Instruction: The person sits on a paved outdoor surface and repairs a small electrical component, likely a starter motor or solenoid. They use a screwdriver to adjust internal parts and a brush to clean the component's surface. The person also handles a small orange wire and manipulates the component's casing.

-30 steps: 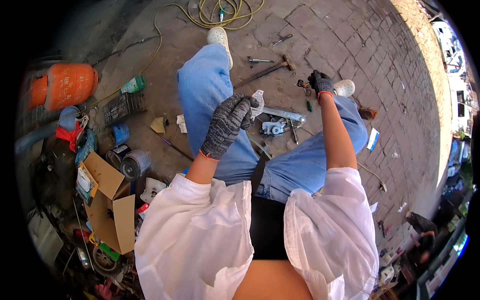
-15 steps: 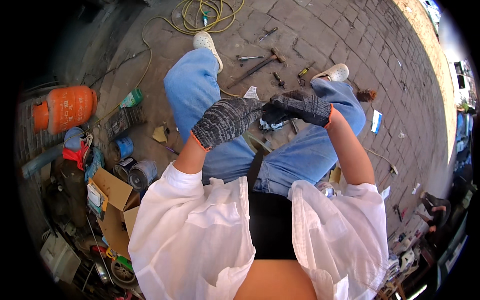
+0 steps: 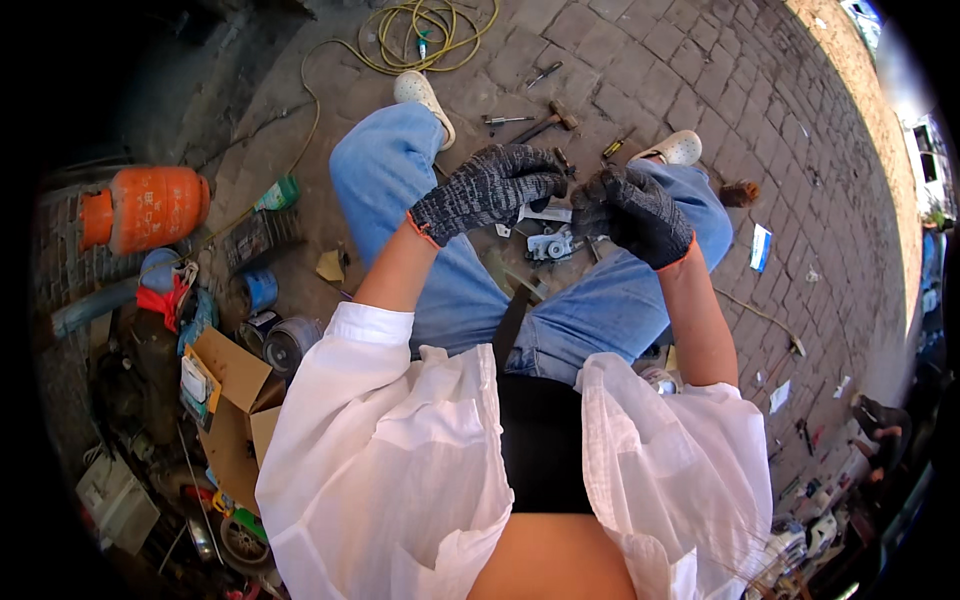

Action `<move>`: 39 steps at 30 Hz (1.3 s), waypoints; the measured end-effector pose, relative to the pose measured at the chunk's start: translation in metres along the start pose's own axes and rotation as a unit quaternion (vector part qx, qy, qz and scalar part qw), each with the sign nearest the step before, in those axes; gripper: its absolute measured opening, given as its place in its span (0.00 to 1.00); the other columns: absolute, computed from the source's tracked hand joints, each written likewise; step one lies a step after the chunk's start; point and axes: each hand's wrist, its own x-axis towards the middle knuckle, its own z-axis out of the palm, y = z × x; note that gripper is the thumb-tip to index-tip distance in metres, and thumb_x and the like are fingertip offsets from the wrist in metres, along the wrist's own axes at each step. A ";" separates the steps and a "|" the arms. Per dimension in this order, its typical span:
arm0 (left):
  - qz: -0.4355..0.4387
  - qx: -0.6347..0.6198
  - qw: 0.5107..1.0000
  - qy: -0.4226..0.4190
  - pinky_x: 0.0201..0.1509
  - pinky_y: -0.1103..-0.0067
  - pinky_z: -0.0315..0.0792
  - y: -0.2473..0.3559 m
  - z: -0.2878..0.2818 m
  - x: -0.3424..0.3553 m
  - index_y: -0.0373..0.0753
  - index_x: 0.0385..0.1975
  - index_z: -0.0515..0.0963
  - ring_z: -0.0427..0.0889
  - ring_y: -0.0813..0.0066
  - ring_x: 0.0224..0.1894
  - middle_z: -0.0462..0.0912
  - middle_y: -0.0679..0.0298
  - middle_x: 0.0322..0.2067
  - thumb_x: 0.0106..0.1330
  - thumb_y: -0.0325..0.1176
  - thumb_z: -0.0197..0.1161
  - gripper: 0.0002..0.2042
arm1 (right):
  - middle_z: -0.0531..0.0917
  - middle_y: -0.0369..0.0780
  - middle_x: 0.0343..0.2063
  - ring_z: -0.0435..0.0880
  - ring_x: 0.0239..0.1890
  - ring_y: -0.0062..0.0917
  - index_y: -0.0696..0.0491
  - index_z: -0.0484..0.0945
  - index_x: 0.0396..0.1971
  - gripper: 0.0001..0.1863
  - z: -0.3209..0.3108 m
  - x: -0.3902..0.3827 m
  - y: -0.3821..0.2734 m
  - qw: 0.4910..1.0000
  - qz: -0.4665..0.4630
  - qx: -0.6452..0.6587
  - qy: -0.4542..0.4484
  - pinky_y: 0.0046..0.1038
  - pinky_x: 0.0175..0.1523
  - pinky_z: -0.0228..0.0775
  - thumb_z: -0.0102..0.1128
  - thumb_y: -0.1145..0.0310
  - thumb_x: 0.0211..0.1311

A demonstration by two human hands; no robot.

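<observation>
My left hand (image 3: 490, 187), in a dark knit glove, is raised over my knees with its fingers curled on a small pale metal part (image 3: 545, 213). Fingertip to fingertip with it, my right hand (image 3: 633, 210), gloved the same way, has its fingers bent toward the same part. Whether the right hand grips anything is hidden. Below both hands, a grey metal mechanism (image 3: 553, 244) lies on the paving between my jeans-clad legs.
A hammer (image 3: 547, 122), screwdrivers (image 3: 618, 146) and other hand tools lie on the brick paving ahead, with a coiled yellow hose (image 3: 432, 28) beyond. On the left are an orange gas cylinder (image 3: 148, 205), a blue can (image 3: 262, 290) and an open cardboard box (image 3: 235, 400).
My right hand has come back from the tools on the ground beside my right knee and met my left hand. The left hand has lowered and turned toward it.
</observation>
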 end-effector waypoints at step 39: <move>0.208 0.072 0.973 0.071 0.53 0.73 0.66 -0.014 0.021 0.031 0.42 0.48 0.71 0.73 0.65 0.47 0.74 0.61 0.46 0.61 0.41 0.53 0.17 | 0.63 0.29 0.13 0.59 0.13 0.11 0.52 0.67 0.29 0.08 0.027 -0.044 0.016 0.961 -0.147 0.224 -0.073 0.14 0.18 0.53 0.45 0.64 0.63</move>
